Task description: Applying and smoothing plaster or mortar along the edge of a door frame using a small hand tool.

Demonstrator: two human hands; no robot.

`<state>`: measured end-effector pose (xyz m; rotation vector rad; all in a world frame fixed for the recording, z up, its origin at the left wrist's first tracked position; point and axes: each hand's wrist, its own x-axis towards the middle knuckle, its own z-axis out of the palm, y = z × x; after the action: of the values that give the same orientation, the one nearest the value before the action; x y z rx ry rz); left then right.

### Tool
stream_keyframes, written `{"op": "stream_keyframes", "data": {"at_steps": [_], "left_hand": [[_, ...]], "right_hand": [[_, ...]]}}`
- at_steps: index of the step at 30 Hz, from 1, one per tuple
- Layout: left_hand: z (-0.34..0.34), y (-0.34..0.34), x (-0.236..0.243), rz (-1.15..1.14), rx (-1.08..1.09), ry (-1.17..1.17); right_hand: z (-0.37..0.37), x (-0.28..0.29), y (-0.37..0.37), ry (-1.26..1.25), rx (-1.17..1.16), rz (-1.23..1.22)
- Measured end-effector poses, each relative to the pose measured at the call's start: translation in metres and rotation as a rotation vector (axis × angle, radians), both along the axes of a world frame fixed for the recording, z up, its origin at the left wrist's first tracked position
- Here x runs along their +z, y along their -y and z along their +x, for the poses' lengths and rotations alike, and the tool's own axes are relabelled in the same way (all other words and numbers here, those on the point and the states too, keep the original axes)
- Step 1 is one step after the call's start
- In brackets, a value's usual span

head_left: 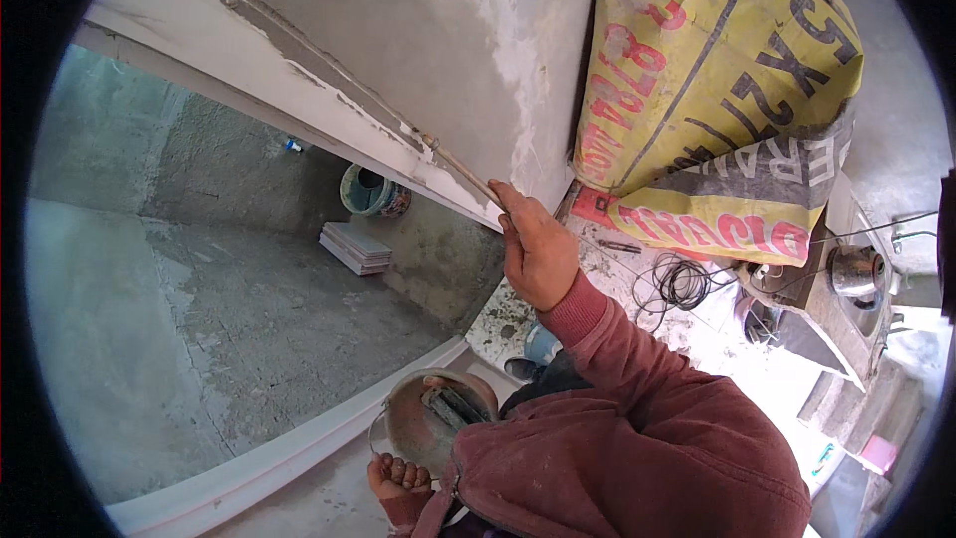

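maroon-sleeved right hand (543,251) pinches thin stick (463,170), tip perhaps touching white strip (289,95); best kept steady. left hand (400,478) grips bucket (406,420) by handle (371,433).

Light is strongest on the right, where the pale floor (752,364) washes out to glaring white and loses detail. The concrete surface (269,329) on the left is dimmer, with a cool greenish cast toward its outer edge. The far bucket (370,193) has a dark interior. Fisheye distortion bows the near white frame (299,462), and black fills the corners. The yellow sheet (697,70) on the right looks fairly sharp.
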<state>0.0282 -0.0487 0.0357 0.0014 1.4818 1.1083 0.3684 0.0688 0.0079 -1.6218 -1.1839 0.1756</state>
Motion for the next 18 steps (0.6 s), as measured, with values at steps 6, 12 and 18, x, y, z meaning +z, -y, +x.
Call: {"op": "stream_keyframes", "data": {"at_steps": [6, 12, 18], "left_hand": [[0.002, -0.004, 0.001, -0.036, -0.003, -0.083], [0.000, -0.003, 0.000, -0.010, -0.004, -0.027], [-0.001, -0.004, -0.002, -0.024, 0.007, -0.066]], "right_hand": [[-0.001, -0.006, -0.001, 0.011, -0.026, 0.000], [-0.002, -0.010, -0.001, 0.019, -0.022, 0.002], [-0.002, -0.014, 0.003, 0.010, -0.018, -0.021]]}}
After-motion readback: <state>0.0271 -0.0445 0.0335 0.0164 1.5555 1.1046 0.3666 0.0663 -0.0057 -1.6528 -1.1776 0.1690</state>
